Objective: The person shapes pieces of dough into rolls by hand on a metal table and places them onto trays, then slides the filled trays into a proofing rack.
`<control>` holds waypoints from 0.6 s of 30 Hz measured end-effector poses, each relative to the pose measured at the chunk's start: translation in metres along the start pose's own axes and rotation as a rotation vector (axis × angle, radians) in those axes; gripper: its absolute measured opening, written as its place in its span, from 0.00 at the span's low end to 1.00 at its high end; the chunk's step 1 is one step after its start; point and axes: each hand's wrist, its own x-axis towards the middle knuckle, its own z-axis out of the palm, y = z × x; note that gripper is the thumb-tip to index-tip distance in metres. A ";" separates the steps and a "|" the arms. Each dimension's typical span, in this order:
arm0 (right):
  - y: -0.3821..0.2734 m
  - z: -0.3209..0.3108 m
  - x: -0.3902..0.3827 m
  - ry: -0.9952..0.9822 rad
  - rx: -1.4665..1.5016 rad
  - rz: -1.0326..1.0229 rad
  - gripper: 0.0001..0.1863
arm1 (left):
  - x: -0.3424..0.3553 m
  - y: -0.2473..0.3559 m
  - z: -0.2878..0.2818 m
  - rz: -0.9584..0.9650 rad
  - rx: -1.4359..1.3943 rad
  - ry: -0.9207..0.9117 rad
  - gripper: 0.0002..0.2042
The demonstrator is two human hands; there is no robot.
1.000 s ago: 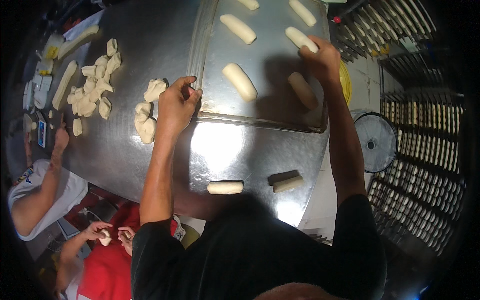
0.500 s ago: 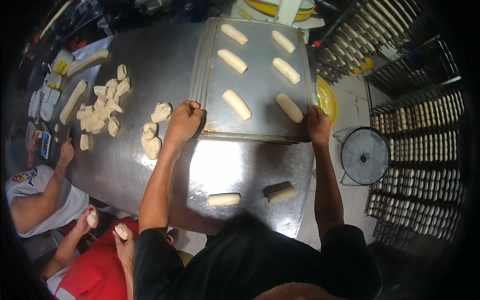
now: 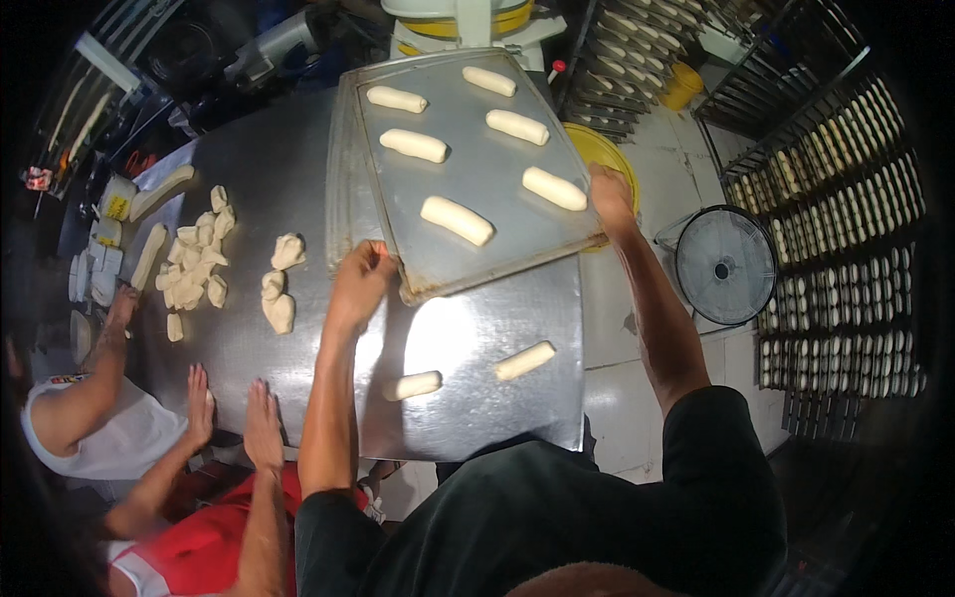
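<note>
My left hand [image 3: 363, 276] grips the near left corner of a metal baking tray [image 3: 458, 249], and my right hand [image 3: 609, 194] grips its right edge near the front. The tray sits skewed over a stack of similar trays [image 3: 348, 169] at its left and carries several pale dough rolls [image 3: 455, 219], spaced apart. Two more dough rolls [image 3: 522, 360] lie on the steel table [image 3: 468, 418] below the tray, nearer me. To the left of my left hand are a small group of dough lumps [image 3: 279, 313] and a larger heap of cut pieces [image 3: 194, 259].
Two co-workers [image 3: 85, 418] [image 3: 204, 527] work at the left, their hands on the table. Racks loaded with dough trays [image 3: 836, 289] stand at the right and far back. A yellow tub [image 3: 617, 154], a round mesh-covered fan [image 3: 724, 269] and white-yellow equipment [image 3: 458, 20] surround the table.
My right hand let go of a roll and took the tray's edge. The top tray has turned askew on the stack. The red-clothed co-worker's hands have moved onto the table.
</note>
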 end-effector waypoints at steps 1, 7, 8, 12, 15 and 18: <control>0.020 -0.011 0.007 0.007 0.077 -0.033 0.24 | -0.011 0.002 0.020 0.012 -0.020 -0.015 0.02; 0.190 -0.147 0.045 0.012 -0.085 -0.340 0.22 | -0.046 0.020 0.199 -0.106 -0.120 -0.156 0.16; 0.215 -0.176 0.052 0.098 -0.169 -0.292 0.22 | -0.047 0.025 0.233 -0.146 -0.179 -0.193 0.20; 0.299 -0.268 0.070 0.166 -0.028 0.105 0.22 | -0.019 0.025 0.357 -0.260 -0.035 -0.287 0.29; 0.353 -0.279 0.070 0.229 -0.213 0.141 0.22 | 0.033 -0.009 0.423 -0.340 0.088 -0.294 0.31; 0.402 -0.224 0.064 0.334 -0.268 0.109 0.23 | 0.105 -0.066 0.467 -0.465 0.121 -0.283 0.33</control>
